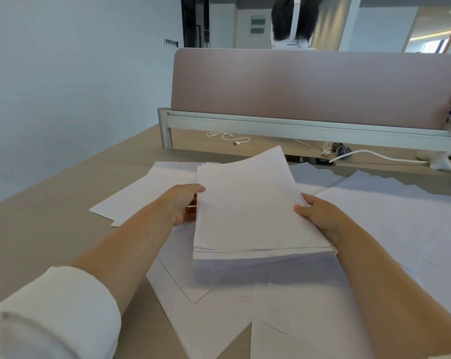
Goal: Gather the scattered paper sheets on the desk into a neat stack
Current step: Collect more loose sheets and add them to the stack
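A thick stack of white paper sheets (250,211) is held between both hands over the middle of the pale wood-grain counter (51,229), nearer the front edge than the back. Its long axis runs from the person toward the back edge, and the far end leans slightly to the right. The near short edge is raised off the sheets below and throws a shadow on them. The edges are roughly aligned, with a few sheets stepping out at the far left corner, and the top sheet's far right corner curls upward.

The left hand (185,206) is at the stack's left long edge. Its grip is closed on the paper, thumb along the top edge and fingers tucked beneath. The right hand (317,216) holds the right long edge the same way, its grip closed with the thumb pressed on the top sheet and the fingers hidden under the pile.

Loose white sheets (206,320) lie flat and overlapping at differing angles under and around the stack, fanning toward the left edge, the front edge and the right side of the counter.

Along the back edge stands a dusty-pink fabric divider panel (310,84) on a grey metal rail (271,123). A coiled white cable (229,137) lies under the rail.
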The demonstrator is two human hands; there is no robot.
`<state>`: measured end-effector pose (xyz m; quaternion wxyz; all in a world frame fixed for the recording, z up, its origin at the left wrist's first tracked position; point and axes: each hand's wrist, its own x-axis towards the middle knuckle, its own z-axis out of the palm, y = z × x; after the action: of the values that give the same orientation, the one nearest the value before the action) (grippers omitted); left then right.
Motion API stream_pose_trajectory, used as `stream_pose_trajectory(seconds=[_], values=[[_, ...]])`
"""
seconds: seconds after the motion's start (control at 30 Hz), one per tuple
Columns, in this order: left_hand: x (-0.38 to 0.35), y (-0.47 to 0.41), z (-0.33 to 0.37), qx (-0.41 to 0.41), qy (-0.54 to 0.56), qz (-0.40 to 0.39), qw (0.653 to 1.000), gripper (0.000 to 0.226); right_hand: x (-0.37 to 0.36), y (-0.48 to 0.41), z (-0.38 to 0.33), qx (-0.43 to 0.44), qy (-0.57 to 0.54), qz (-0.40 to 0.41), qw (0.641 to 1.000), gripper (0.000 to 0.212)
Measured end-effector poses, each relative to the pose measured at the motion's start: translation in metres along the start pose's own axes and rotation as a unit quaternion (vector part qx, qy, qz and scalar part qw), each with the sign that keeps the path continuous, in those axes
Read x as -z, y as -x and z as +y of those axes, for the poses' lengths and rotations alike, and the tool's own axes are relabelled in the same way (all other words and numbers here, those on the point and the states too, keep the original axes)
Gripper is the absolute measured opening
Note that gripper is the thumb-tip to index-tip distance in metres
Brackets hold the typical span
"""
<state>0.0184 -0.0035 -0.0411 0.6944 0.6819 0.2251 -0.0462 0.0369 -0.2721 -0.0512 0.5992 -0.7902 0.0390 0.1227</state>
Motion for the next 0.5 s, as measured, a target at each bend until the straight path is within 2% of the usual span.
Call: stream_pose_trajectory(seconds=[0.1,0.37,0.5], values=[[-0.0032,0.0020,-0.0021,0.013,0.016,-0.017,1.000,0.013,-0.0032,0.0008,0.0002,0.009,0.056,-0.001,0.998,0.037],[-0.0031,0.0050,-0.0002,-0.026,0.049,-0.147,0.988,0.022,0.0005,0.0017,0.0048,0.026,0.012,-0.021,0.999,0.026],[0.0013,0.0046,0.0001,-0.038,0.050,-0.154,0.986,0.022,-0.0044,0.0033,0.0054,0.045,0.035,-0.003,0.998,0.020]])
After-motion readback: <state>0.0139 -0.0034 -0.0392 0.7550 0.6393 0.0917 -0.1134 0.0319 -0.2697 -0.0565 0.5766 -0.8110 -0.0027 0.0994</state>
